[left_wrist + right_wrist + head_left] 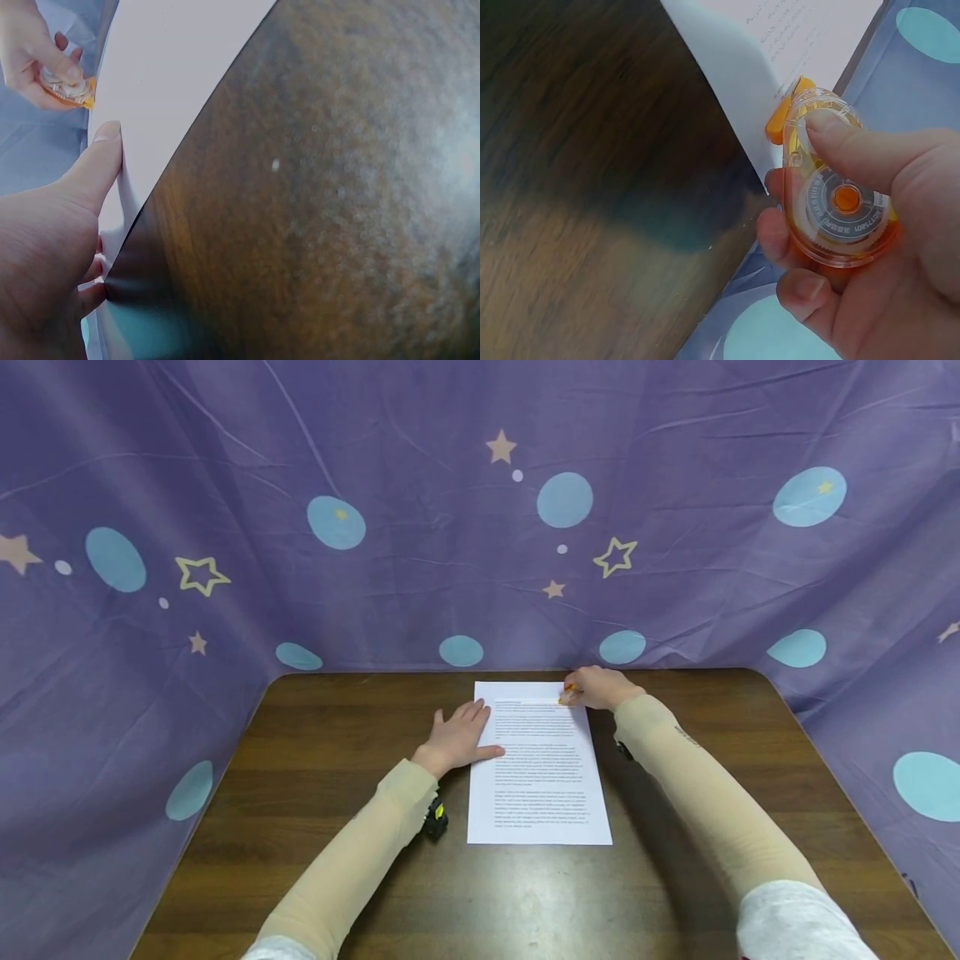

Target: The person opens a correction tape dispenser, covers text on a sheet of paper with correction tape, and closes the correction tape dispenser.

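A printed sheet of paper (532, 768) lies on the brown table. My left hand (459, 737) rests on its left edge with fingers spread and the thumb on the page. In the right wrist view my right hand (900, 217) grips a clear and orange correction tape dispenser (840, 199), thumb on its upper side. The dispenser's orange tip (784, 116) is at the paper, near the right end of the top lines of print. Whether the tip touches the page cannot be told.
The wooden table (330, 793) spreads out on both sides of the paper. A purple curtain (420, 527) with stars and blue ovals hangs right behind the table's back edge and along both sides. A black wrist device (436, 818) sits under the left wrist.
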Available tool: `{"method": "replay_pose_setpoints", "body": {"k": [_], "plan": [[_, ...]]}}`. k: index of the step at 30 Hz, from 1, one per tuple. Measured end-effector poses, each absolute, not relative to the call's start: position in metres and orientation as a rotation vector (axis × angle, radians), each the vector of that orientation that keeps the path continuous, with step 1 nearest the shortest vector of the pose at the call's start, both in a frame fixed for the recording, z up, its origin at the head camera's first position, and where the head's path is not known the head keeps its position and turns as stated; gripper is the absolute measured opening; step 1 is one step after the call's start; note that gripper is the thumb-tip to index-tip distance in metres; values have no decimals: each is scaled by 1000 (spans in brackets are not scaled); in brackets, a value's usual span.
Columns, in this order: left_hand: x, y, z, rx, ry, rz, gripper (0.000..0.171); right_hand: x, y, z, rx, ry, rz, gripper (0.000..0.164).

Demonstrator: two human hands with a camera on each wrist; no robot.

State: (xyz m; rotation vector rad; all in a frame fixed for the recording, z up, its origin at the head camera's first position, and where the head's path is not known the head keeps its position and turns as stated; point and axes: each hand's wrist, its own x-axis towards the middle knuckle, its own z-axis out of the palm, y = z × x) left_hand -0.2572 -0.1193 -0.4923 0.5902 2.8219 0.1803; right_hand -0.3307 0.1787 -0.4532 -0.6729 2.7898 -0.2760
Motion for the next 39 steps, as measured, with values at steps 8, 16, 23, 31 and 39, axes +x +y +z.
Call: {"method": "replay_pose_setpoints", "body": {"k": [8, 16, 23, 31, 39], "plan": [[-257, -120, -492, 594, 2821, 173, 95, -332, 184, -454, -661, 2794, -263, 24], [-257, -120, -492, 594, 2821, 168, 96, -333, 191, -454, -679, 2810, -270, 23], [-257, -120, -492, 593, 2818, 163, 96, -333, 194, -452, -639, 2800, -273, 21], [-257, -120, -491, 597, 2820, 152, 95, -329, 196, -451, -678, 2820, -270, 18], [-257, -120, -491, 600, 2814, 165, 96, -323, 190, -446, -776, 2848, -201, 16]]}}
